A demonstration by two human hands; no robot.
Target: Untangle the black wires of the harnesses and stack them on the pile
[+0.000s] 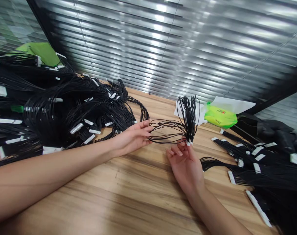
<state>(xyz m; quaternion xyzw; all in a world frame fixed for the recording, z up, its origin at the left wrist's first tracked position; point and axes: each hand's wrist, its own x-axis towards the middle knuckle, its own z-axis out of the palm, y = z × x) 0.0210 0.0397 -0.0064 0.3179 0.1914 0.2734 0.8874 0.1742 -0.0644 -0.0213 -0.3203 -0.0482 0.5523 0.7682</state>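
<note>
A thin bundle of black wires (177, 129) with a small white connector at its base hangs between my two hands above the wooden table (128, 192). My right hand (185, 163) pinches the connector end with thumb and fingertips, and the wires fan upward from it. My left hand (135, 137) holds the looped end of the same wires with its fingers closed on the strands. A big heap of black wire harnesses with white connectors (52, 117) lies just left of my left hand.
Another pile of black harnesses with white connectors (256, 163) lies at the right. A green packet (220, 117) on white paper sits behind it, with a dark cloth (273, 129) beside. Closed metal blinds (177, 45) run along the table's far edge. A green object (39, 52) is at far left.
</note>
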